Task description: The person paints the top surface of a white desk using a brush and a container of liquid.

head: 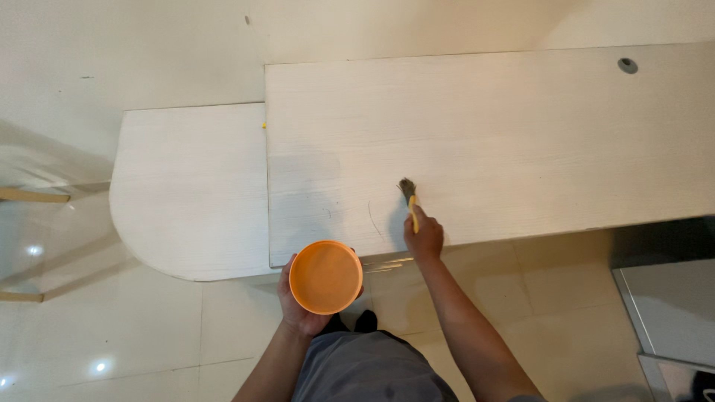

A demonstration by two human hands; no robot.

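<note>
The brush point(409, 195) sat bristles-down on the white desk point(521, 141), near its front edge, with the right hand point(424, 237) wrapped tight around its yellow handle. The left hand point(298, 298) was cupped closed around an orange tub point(326, 276), round and smooth-looking, held just off the desk's front edge over the tiled floor point(149, 335). The desk top had a faint wood grain and a small round hole point(628, 65) in the far right corner. A lower panel with a rounded corner point(186, 193) butted against its left side. Nothing blocked the brush; the glossy tiles caught some light spots.
</note>
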